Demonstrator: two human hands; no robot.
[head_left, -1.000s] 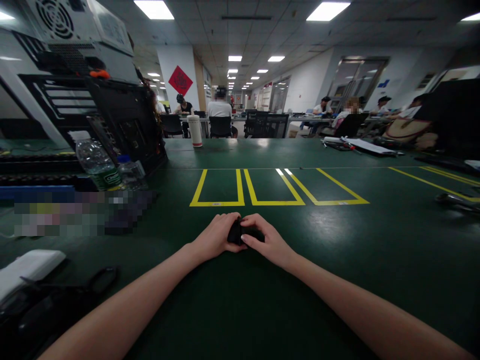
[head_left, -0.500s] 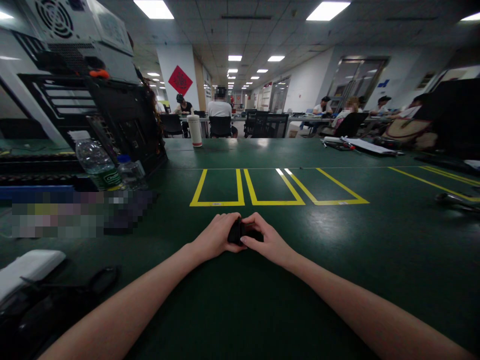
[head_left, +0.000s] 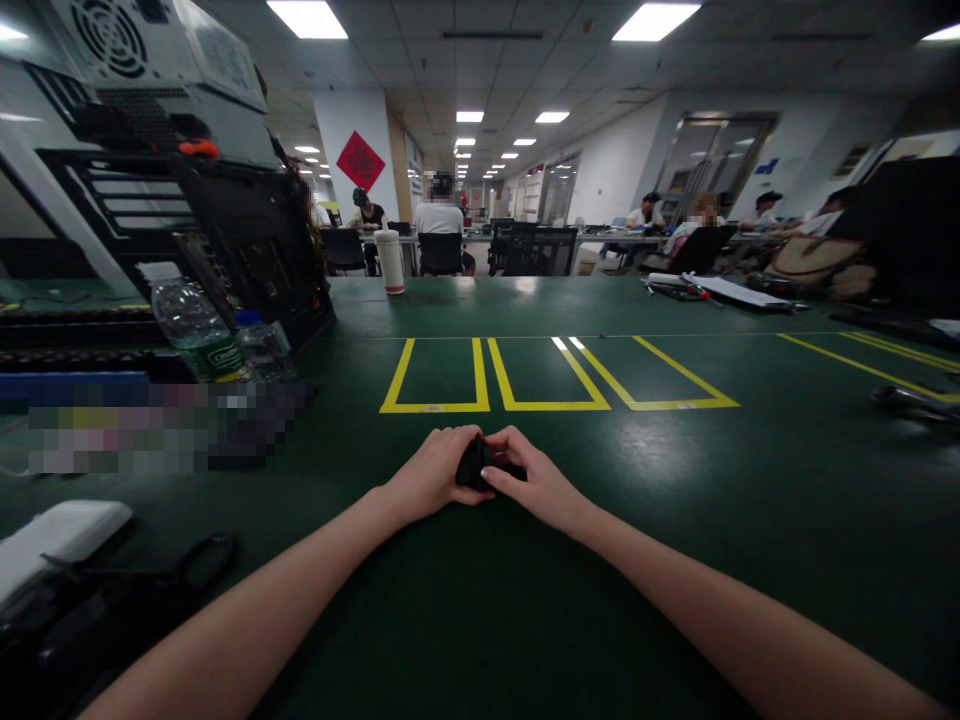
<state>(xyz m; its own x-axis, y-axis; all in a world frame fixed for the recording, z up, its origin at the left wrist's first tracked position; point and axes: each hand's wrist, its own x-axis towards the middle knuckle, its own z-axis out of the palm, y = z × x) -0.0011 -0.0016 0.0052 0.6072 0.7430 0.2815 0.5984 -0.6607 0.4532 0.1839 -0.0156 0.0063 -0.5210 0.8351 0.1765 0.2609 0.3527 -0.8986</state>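
A small black object point(head_left: 472, 466) is between my two hands, low over the green table point(head_left: 480, 600); its kind cannot be made out. My left hand point(head_left: 433, 468) is wrapped round its left side, fingers over the top and thumb below. From the right, my right hand point(head_left: 531, 480) pinches its edge with thumb and fingertips. A dark patch shows inside the curl of the right hand, and I cannot tell whether it is part of the object or shadow. Beyond the hands, yellow tape outlines point(head_left: 551, 405) mark the tabletop.
At the left stand a computer case point(head_left: 255, 230), a clear bottle point(head_left: 191, 325) and a blue-capped bottle point(head_left: 262, 345). A white box point(head_left: 67, 540) and a black strapped item point(head_left: 112, 620) lie nearer. A white tumbler point(head_left: 389, 262) stands far back. People sit at farther desks.
My left hand holds its place. The right fingers and thumb shift slightly on the edge of the black object, and a little more of it shows between the hands.
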